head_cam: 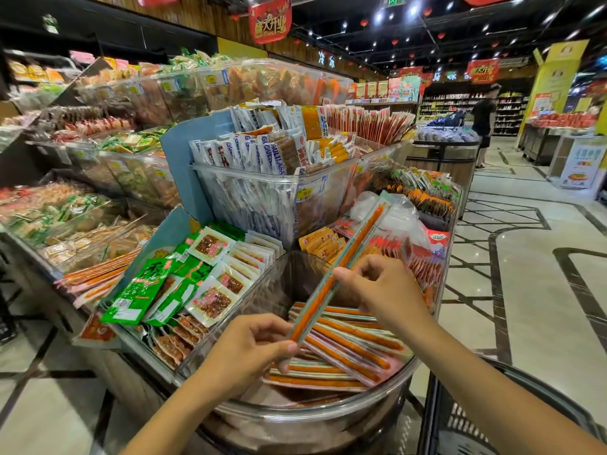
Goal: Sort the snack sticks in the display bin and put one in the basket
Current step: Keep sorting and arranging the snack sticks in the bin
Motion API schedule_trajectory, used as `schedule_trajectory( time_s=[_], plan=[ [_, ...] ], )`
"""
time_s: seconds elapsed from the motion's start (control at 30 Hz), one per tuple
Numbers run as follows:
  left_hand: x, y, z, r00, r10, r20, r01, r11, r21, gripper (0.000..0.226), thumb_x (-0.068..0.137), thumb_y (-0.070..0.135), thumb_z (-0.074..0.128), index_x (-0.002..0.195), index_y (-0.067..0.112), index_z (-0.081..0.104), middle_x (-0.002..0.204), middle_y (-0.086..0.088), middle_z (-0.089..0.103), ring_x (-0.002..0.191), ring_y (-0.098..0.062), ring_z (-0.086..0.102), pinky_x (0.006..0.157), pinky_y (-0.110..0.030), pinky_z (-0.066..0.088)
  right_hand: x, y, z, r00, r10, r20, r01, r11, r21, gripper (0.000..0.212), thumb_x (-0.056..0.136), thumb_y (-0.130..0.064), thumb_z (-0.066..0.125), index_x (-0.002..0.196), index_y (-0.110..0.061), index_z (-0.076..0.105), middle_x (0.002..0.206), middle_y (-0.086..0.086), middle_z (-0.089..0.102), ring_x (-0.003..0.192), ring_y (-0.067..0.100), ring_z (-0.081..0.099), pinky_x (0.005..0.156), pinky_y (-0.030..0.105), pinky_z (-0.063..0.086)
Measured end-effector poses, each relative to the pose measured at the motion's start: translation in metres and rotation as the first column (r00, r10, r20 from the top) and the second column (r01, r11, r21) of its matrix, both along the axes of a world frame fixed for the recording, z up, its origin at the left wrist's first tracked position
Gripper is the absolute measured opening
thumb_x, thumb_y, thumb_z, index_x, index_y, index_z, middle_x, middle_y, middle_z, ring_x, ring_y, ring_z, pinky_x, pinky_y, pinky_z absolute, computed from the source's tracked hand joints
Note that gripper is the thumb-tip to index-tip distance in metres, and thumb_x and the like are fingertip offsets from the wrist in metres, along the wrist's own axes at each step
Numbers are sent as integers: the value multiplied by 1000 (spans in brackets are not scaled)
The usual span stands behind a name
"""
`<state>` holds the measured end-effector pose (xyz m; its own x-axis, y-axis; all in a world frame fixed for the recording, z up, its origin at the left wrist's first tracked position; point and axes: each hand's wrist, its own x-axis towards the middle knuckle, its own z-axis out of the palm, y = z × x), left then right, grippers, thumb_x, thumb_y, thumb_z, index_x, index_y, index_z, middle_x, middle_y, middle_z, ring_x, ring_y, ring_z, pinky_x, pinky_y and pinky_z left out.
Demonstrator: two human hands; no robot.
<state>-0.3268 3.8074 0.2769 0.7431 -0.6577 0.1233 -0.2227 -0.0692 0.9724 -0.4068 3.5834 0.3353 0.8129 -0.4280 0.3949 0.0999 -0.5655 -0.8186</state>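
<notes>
- The left hand (249, 349) pinches the near end of one stick (335, 274) between its thumb and curled fingers.
- That stick slants up and away from the left hand, passes through the right hand and runs on beyond it. It is lifted clear of the pile.
- Beneath and between the hands, the other sticks (348, 349) lie in the bin (312, 412). Many lie side by side, and a few are fanned across the rest, so I judge the sorting to be only partly done.
- The right hand (377, 290) pinches the lifted stick about its middle, thumb on the near side and fingers curled over the far side.
- The basket (456, 421) sits below and to the right of the right hand, beside that forearm. No stick shows in it, so the drop appears to be left to do, and the lifted stick looks like the one picked for it.
- The left hand covers the near left ends of the pile.
- The stick's printing is too blurred to read.
- The right forearm crosses the basket and the frame edge cuts it off. Most of its inside is hidden, so I cannot tell what it holds.
</notes>
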Motion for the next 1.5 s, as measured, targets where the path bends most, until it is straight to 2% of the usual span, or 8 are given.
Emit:
schedule_trajectory(
  time_s=[0.13,0.23,0.33,0.63,0.8,1.0,1.23,1.5],
  plan=[
    [6,15,14,978,97,185,-106,994,37,17,85,4,77,87,20,80,78,-12,75,64,-18,68,58,-26,54,-4,5,0,970,41,241,90,858,-506,25,87,-37,74,77,-20,59,72,-8,56,58,8,49,54,26,44],
    [12,24,28,937,144,320,-168,984,50,24,83,7,79,84,30,80,71,0,72,61,-6,60,58,-20,45,0,15,0,972,195,128,-24,631,-776,32,88,-29,74,117,-19,66,112,-4,59,73,12,59,58,31,54],
    [14,33,45,911,173,374,-187,982,2,11,80,22,84,85,30,79,70,-12,66,61,-16,53,59,-29,39,9,21,5,988,155,16,-79,590,-804,32,93,-32,69,124,-27,66,112,-7,63,91,19,64,68,43,57],
    [14,22,91,904,307,297,-248,944,-218,14,82,10,79,95,13,74,78,-2,73,58,-13,61,51,-20,47,28,36,21,979,193,70,-179,969,-171,12,85,-17,80,80,-12,70,71,-2,70,59,11,67,58,27,56],
    [14,-14,53,875,189,446,-244,967,69,23,80,21,85,100,25,73,91,10,75,65,3,60,63,-14,45,27,37,11,974,189,127,-217,937,273,22,91,-8,72,78,-6,54,78,18,74,56,25,71,47,25,48],
    [1,-49,21,771,136,622,-317,930,189,25,79,34,83,99,34,66,71,16,60,66,4,55,58,-15,40,15,25,-2,983,167,75,-182,873,453,20,94,-16,70,87,-1,58,75,5,75,53,18,66,51,24,50],
    [13,-60,3,598,-66,799,-397,841,367,21,92,44,60,110,32,62,92,14,56,82,-5,55,68,-21,45,4,-20,4,984,-103,143,83,986,144,10,94,-24,69,102,-22,63,88,-9,64,71,14,69,72,46,60],
    [45,-82,-15,508,-225,832,-506,704,499,35,94,32,53,130,30,57,114,10,60,107,-15,55,81,-35,53,-9,-36,-40,987,-157,22,151,891,-429,19,97,-28,64,114,-20,65,106,-10,53,96,7,49,82,23,41]
  ],
)
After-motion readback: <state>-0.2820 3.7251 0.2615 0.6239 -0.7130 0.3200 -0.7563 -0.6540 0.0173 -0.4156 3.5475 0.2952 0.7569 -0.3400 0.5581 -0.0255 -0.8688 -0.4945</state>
